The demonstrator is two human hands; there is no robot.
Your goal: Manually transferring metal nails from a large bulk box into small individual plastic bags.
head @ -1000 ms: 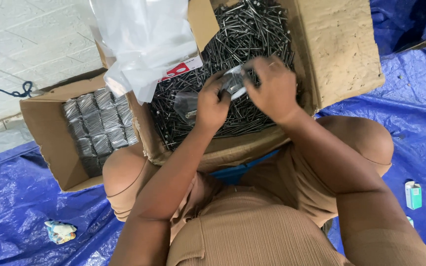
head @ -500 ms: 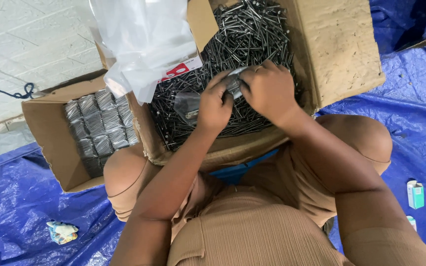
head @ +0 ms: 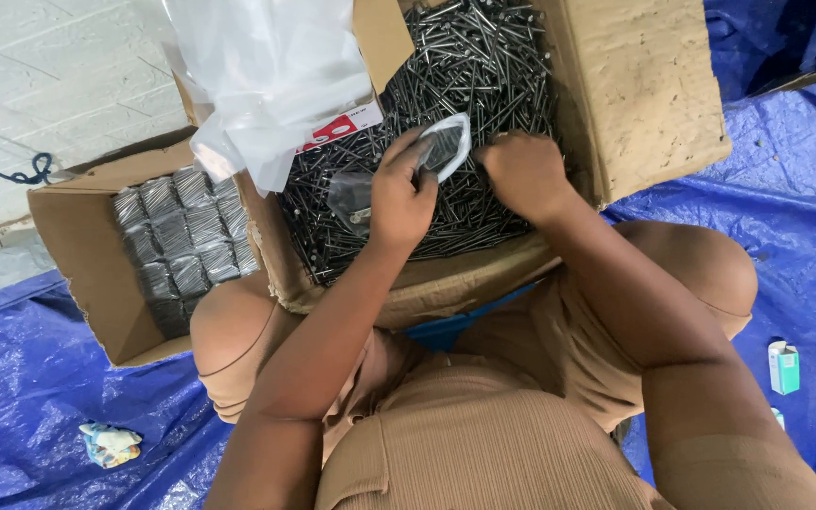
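Seated on blue tarp (head: pixel 11 397) beside a white brick wall (head: pixel 59 85). Left hand (head: pixel 401 196) clamped on small bag (head: pixel 446 146) over the box (head: pixel 654 104) of nails (head: pixel 465 85). Right hand (head: pixel 524 175) fingers together among nails; packed box (head: pixel 77 274) at tarp's left edge.

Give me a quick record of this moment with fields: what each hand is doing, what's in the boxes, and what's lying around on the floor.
left hand: holds a small clear bag open over the nails
right hand: down in the loose nails
big cardboard box: full of dark loose nails
smaller box: stacked filled packets
floor: blue tarp, small teal carton, crumpled wrapper
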